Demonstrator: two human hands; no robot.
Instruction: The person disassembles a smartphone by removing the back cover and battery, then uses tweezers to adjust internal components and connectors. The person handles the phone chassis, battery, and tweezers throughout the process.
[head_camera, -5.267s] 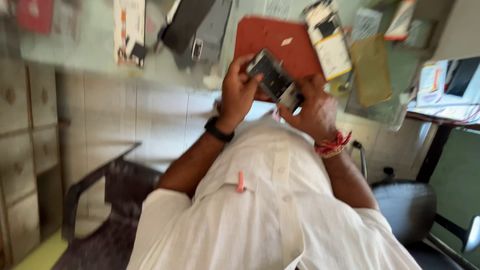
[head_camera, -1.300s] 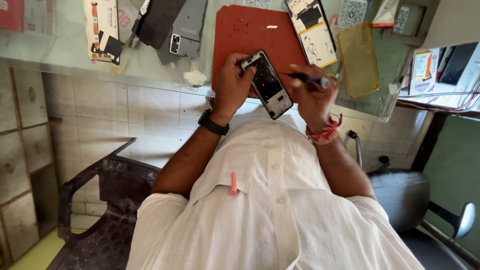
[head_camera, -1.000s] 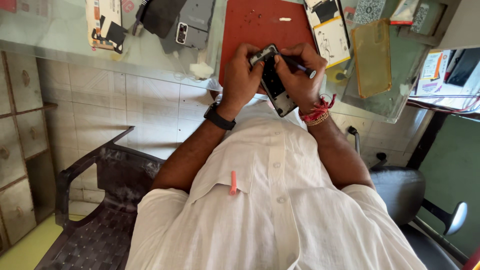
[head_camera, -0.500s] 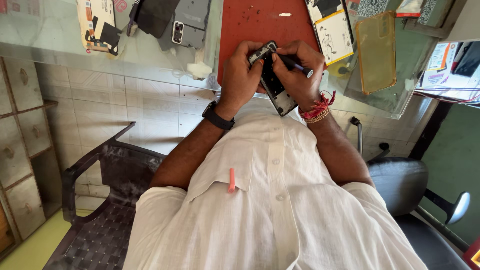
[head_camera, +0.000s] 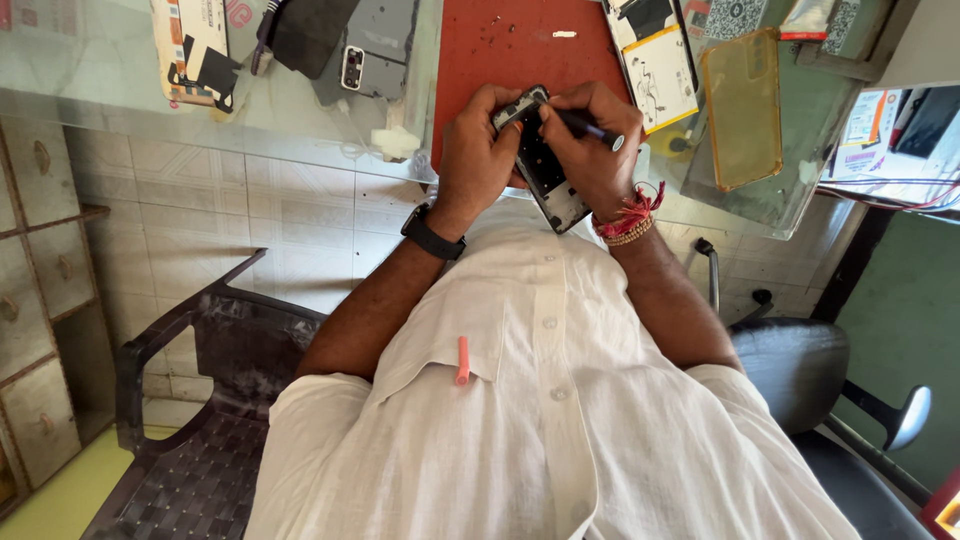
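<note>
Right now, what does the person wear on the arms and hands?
The left hand has a black watch at its wrist. The right hand has red thread and a beaded band at its wrist. Both forearms are bare below white sleeves.

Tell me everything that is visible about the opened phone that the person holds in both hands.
The opened phone is a dark, slim rectangle with its back cover off, so dark inner parts and a pale grey frame edge show. It is tilted, held above the near edge of the red mat. The left hand clasps its upper end; the right hand rests on it and points a dark pen-like tool at its upper part. Fine details are too small to tell.
</note>
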